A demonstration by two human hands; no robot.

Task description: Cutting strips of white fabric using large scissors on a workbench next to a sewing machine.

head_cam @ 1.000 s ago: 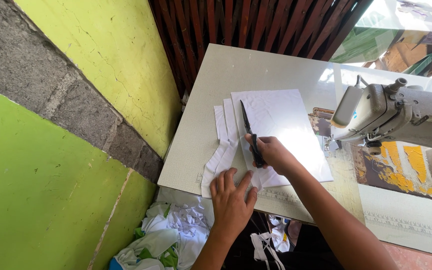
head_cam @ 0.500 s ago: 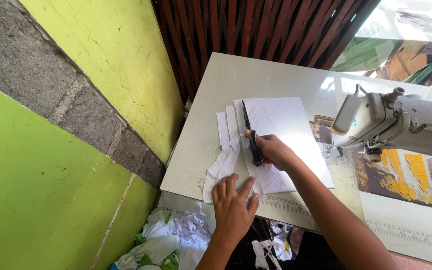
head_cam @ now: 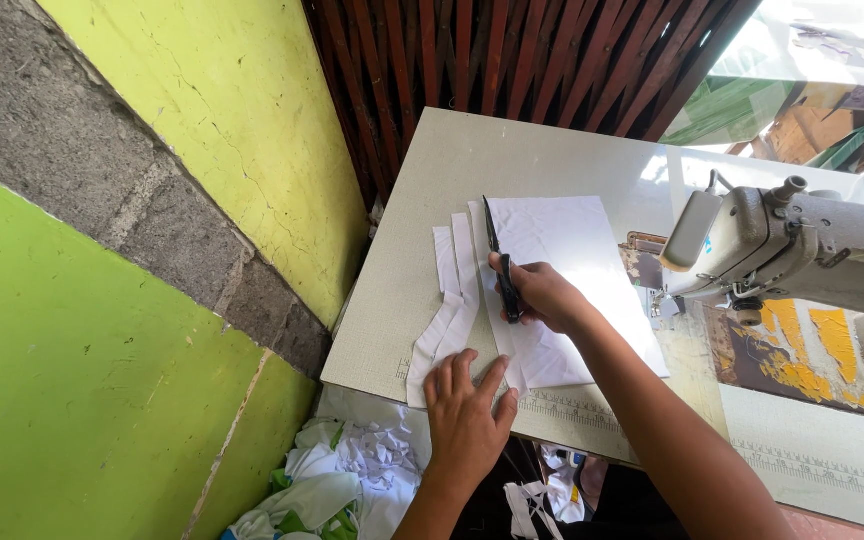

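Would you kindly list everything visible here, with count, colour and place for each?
Table: one, pale grey, centre.
Fabric sheet: one, white, on the table under the scissors.
Fabric strips: a few, white, left of the sheet.
Scissors: one pair, black, along the sheet's left edge.
Sewing machine: one, off-white, right side of the table.
Scraps: a pile, white and green, on the floor below the table.
Wall: green and yellow with a grey band, left.
Slats: dark red-brown, behind the table.
Left hand: flat on the strips' near end.
Right hand: gripping the scissors.
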